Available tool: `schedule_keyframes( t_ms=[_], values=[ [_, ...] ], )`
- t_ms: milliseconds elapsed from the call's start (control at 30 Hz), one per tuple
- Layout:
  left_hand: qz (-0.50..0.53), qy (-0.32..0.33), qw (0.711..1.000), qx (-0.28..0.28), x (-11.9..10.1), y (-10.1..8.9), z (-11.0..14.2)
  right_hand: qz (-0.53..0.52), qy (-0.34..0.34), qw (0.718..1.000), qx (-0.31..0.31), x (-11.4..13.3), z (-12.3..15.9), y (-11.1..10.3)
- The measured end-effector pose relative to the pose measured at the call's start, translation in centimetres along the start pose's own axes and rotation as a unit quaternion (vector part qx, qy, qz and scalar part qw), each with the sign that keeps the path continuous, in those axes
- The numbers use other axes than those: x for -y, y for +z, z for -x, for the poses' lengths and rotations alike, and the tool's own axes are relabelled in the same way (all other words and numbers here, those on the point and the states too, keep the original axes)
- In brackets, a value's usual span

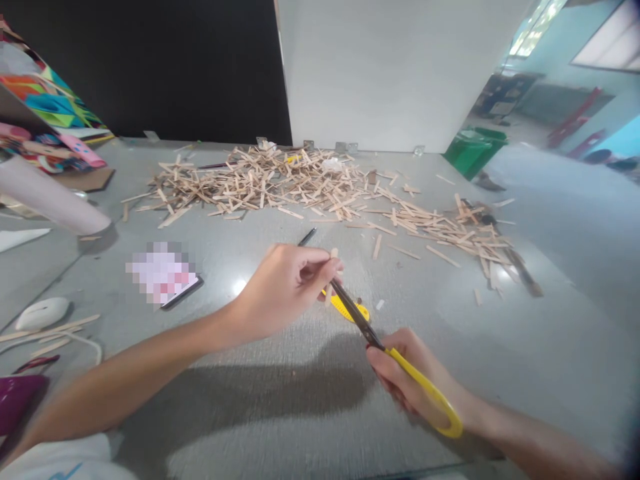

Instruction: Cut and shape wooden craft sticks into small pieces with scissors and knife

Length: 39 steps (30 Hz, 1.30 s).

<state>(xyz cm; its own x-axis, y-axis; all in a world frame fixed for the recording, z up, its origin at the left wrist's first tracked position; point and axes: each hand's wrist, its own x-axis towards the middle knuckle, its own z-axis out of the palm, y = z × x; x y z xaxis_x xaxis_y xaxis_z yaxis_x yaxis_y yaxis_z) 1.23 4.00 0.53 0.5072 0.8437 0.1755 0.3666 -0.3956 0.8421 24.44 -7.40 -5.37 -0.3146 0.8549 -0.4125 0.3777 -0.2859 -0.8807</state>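
Note:
My left hand is closed in a pinch on a small wooden stick, held upright above the grey table. My right hand grips yellow-handled scissors; their dark blades reach up and left to the stick, and the tip pokes out beyond my left fingers. A big heap of cut wooden sticks lies spread across the far side of the table.
A phone lies left of my hands, and a white mouse sits further left with several loose sticks. A white roll and colourful paper are at far left. A green bin stands beyond the table's right edge.

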Motion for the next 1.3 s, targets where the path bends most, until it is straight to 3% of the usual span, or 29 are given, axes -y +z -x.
schedule_keyframes(
  t_ms=[400, 567, 1067, 1167, 1300],
  values=[
    [0.022, 0.004, 0.999, 0.023, 0.3, -0.2, -0.2, 0.044, -0.043, 0.998, -0.027, 1.2, 0.0, -0.4],
    [-0.01, 0.013, 0.999, 0.031, 0.0, -0.5, -0.3, 0.005, -0.037, 0.999, 0.002, 0.6, -0.2, -0.3],
    [-0.156, 0.07, 0.984, 0.045, 0.5, -0.4, -0.3, -0.14, 0.061, 0.985, 0.085, -0.5, -0.5, -0.4],
    [-0.144, 0.051, 0.987, 0.044, 0.6, -0.6, -0.4, -0.149, 0.064, 0.983, 0.088, -0.6, -0.7, -0.7],
    [-0.026, -0.021, 0.998, 0.061, 0.5, -0.9, -0.8, -0.142, 0.042, 0.985, 0.092, -0.2, -0.7, -1.1]
  ],
)
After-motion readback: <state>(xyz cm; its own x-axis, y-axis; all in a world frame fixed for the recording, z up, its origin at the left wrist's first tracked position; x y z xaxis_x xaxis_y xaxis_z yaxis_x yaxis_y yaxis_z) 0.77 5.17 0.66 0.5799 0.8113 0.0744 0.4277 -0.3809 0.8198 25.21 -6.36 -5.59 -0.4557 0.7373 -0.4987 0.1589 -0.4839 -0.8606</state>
